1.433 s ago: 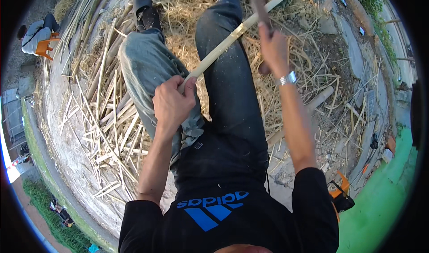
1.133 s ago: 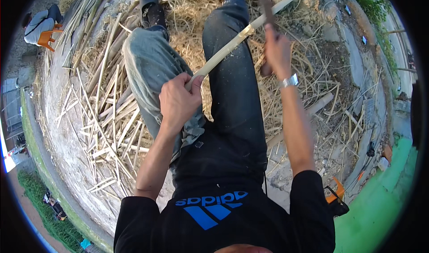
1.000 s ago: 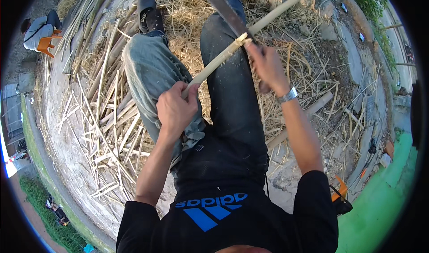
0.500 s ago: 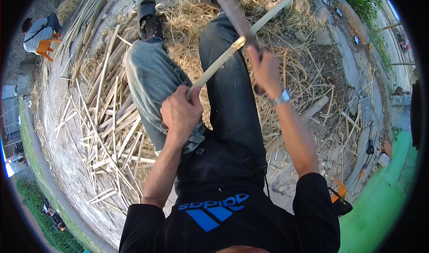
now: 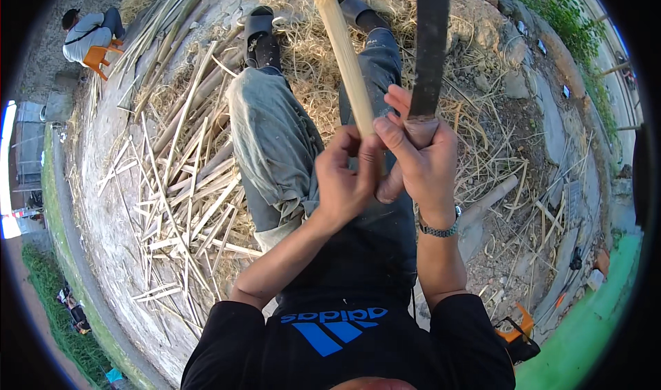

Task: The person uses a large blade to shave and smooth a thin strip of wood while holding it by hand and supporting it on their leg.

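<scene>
My left hand [image 5: 348, 173] is closed around the lower end of a long pale bamboo strip [image 5: 348, 63]. The strip rises away from me past my knees, and its far end is cut off by the top edge of the view. Close beside it, my right hand [image 5: 428, 166] grips a machete by its wooden handle [image 5: 391, 185], with some fingers loosely stretched out. Its dark, broad blade [image 5: 432, 42] points away from me, nearly upright in the picture. My right thumb reaches across to the strip near my left fingers.
Split bamboo pieces [image 5: 196, 214] lie in a heap on my left. Shavings [image 5: 310, 59] cover the ground around my feet. A thick pole [image 5: 492, 196] lies on the right. Another person [image 5: 93, 35] sits on an orange chair [image 5: 101, 57] at the far left.
The machete has come off the strip and swung upright. My hands have moved together, and the strip has turned from slanting right to leaning slightly left, showing its pale face.
</scene>
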Demonstrator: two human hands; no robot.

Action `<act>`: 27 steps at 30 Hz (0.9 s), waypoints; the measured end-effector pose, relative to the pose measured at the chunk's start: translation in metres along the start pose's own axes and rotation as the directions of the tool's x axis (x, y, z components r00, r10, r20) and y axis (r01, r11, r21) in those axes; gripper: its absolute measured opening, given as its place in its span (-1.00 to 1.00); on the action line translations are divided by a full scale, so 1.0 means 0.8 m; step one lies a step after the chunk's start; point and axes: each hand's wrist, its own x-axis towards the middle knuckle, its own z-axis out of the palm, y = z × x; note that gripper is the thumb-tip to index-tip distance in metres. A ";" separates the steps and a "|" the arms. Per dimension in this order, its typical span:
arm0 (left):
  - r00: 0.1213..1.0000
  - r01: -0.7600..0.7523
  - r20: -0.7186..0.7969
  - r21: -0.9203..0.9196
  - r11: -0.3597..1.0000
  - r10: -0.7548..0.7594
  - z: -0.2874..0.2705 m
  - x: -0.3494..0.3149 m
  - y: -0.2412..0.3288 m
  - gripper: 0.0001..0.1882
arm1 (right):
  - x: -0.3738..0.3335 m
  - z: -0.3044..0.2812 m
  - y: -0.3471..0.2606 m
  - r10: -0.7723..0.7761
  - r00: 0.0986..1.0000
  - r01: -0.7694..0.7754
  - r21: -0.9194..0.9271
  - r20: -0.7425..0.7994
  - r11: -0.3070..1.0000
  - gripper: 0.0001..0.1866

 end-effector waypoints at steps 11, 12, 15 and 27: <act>0.898 -0.439 0.236 0.550 0.711 0.371 -0.115 -0.014 0.020 -0.82 | 0.008 -0.030 0.018 0.249 0.921 -0.120 -0.390 0.299 0.913 -0.69; 0.857 -0.467 0.135 0.613 0.638 0.498 -0.145 -0.005 0.026 -0.79 | 0.011 -0.042 0.024 0.272 0.914 -0.157 -0.356 0.301 0.921 -0.71; 0.786 -0.453 0.280 0.867 0.206 0.551 -0.205 0.039 0.069 -0.55 | 0.021 -0.060 0.022 0.373 0.849 -0.190 -0.442 0.374 0.877 -0.72; 0.958 -0.278 0.273 0.819 0.501 0.086 -0.216 0.039 0.013 -0.74 | 0.061 -0.041 0.045 0.340 0.769 0.059 -0.591 0.541 0.805 -0.63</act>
